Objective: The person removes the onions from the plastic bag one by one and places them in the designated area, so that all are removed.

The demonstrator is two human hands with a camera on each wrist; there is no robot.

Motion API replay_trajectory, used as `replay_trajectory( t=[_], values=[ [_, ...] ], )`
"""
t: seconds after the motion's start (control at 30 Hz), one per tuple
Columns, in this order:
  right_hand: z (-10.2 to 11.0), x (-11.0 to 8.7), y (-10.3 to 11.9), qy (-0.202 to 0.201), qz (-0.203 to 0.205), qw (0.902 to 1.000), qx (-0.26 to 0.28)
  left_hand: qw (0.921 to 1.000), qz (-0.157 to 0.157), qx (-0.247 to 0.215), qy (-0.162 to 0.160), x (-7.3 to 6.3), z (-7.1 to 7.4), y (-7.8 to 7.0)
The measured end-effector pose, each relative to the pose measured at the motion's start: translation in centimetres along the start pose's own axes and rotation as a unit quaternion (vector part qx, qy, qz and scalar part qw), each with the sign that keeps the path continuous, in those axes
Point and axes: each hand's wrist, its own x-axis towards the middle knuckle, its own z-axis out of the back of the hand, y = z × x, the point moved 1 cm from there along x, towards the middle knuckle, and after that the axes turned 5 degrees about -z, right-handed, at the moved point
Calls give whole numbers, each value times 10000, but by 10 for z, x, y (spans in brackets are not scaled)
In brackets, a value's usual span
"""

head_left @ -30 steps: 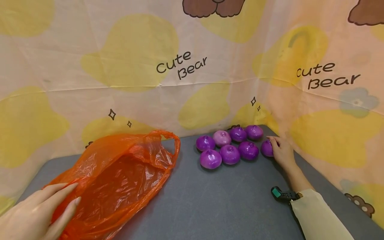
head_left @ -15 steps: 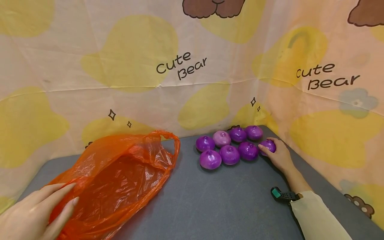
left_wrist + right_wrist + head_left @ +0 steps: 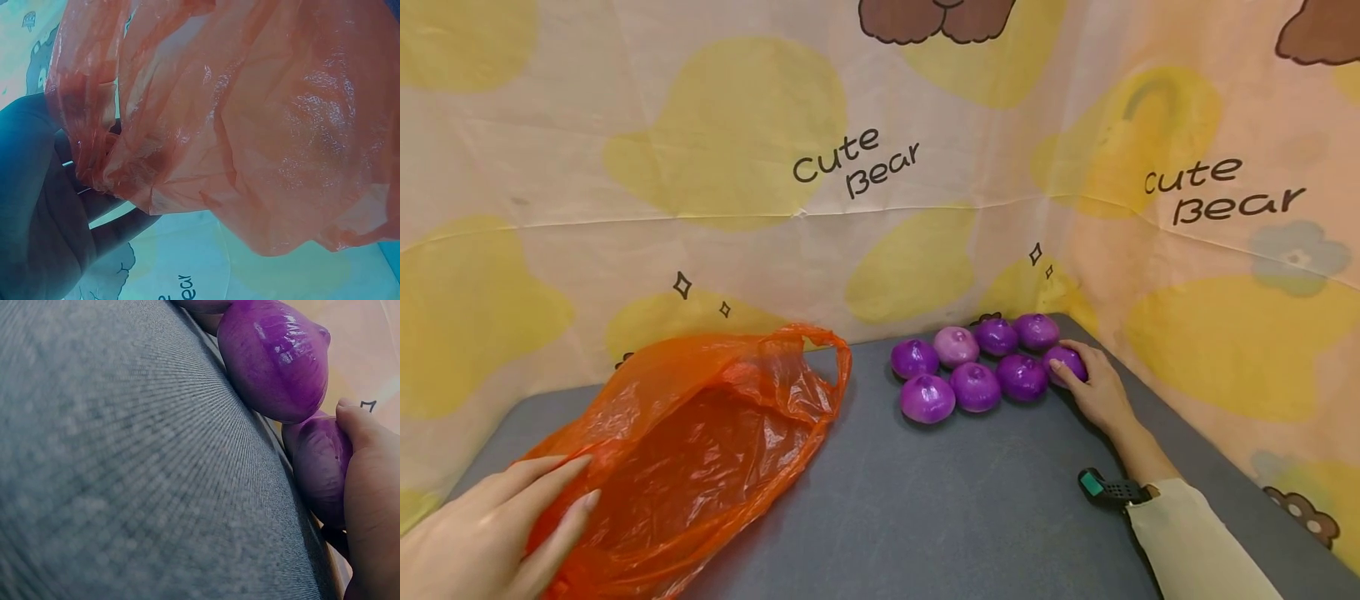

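Note:
An orange plastic bag [image 3: 692, 467] lies at the left, its mouth spread to the right. My left hand [image 3: 482, 525] holds the bag's near-left edge; in the left wrist view its fingers are hooked through gathered plastic [image 3: 100, 150]. At the far right, my right hand [image 3: 1101, 392] grips a purple onion [image 3: 1070, 362], thumb on the near side. That onion [image 3: 322, 469] sits on the table at the right end of two rows of glossy purple onions, right beside the front row's last one [image 3: 1021, 377]. The fingers behind it are mostly hidden.
Several more onions, among them a paler one [image 3: 956, 346], stand close together near the back edge of the grey table [image 3: 925, 517]. Cloth walls [image 3: 737, 150] with bear prints rise behind and to the right. A black wrist strap [image 3: 1108, 487] is on the right arm.
The right hand's thumb has come round to the onion's near side, and the onion has shifted slightly left and back, closer to the rows. The left hand and the bag have barely moved.

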Motion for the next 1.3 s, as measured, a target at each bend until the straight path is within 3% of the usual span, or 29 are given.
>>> replay_trajectory(
  t=[0.17,0.6,0.8,1.07,1.3],
  values=[
    [-1,0,-1,28,67,10000,59,9998,66,-9,207,0,0,1],
    [-3,1,1,-12,281,9993,231,9998,-147,-104,-41,-1,-3,3],
    [-5,1,3,-30,420,9987,303,9998,-155,-85,35,-2,-4,4],
    [-6,-1,3,-137,517,9979,377,9967,-684,-319,-300,-1,-10,11],
    [-7,-1,2,-201,570,9972,446,9984,-466,-245,-186,-3,-12,10]
  ],
)
